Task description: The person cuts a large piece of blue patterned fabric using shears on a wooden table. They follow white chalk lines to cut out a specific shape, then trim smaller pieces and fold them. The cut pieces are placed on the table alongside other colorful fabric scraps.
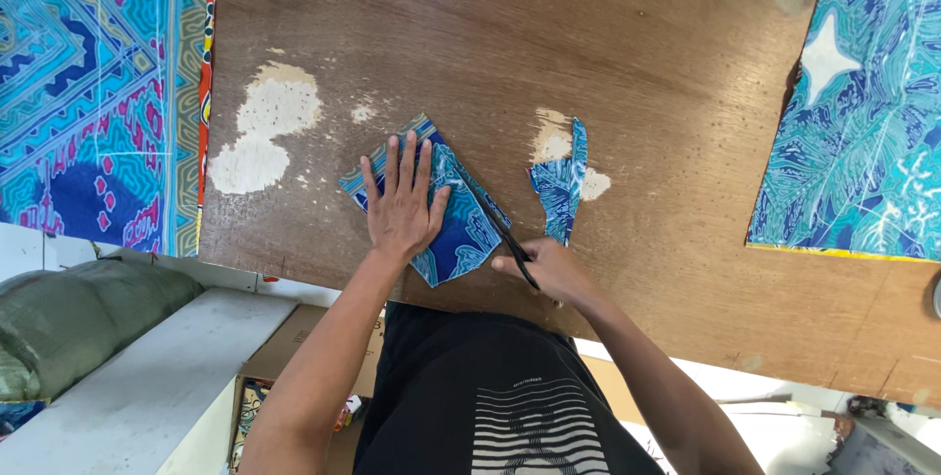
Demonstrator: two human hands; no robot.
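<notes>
My left hand (400,202) lies flat, fingers spread, on a small folded piece of blue patterned fabric (461,230) on a worn brown wooden table (510,34). Black scissors (498,225) are gripped in my right hand (547,269) near the table's front edge, their blades running along the right edge of the fabric piece. A narrow cut strip of the same blue fabric (561,186) lies just to the right of the blades.
A large blue and pink patterned cloth (93,93) covers the table's left side. Another blue-green patterned cloth (863,112) lies at the right. Pale worn patches (265,127) mark the wood. Below the table are a cardboard box (284,348) and a green sack (69,318).
</notes>
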